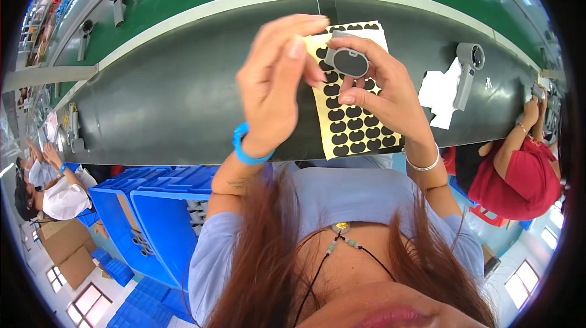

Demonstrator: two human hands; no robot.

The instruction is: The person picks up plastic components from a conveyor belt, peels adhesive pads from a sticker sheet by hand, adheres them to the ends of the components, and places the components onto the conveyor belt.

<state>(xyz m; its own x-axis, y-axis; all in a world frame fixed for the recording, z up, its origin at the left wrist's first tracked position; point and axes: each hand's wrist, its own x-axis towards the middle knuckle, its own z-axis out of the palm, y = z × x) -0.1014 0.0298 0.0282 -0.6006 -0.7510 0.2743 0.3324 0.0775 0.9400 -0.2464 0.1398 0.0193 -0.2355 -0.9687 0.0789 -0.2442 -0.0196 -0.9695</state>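
Note:
My right hand [384,87] grips a grey handheld fan [330,58] between thumb and fingers, with the oval end of its handle turned toward me. A black oval pad [350,62] covers that end; the rest of the fan is mostly hidden by its own angle and my fingers. Just left of it, my left hand [274,78] is raised with fingers stretched and apart, and nothing shows in it. Under both hands lies a yellow backing sheet [328,129] with rows of black oval stickers [355,125]. Several rows show; some spots near the right hand are bare.
Right of the sheet, another grey handheld fan [469,75] rests beside crumpled white paper [434,91] on the dark table [195,90]. More fans [118,4] stand beyond the pale rail [244,0]. Blue crates [162,212] sit at left. Co-workers [510,172] are at both sides.

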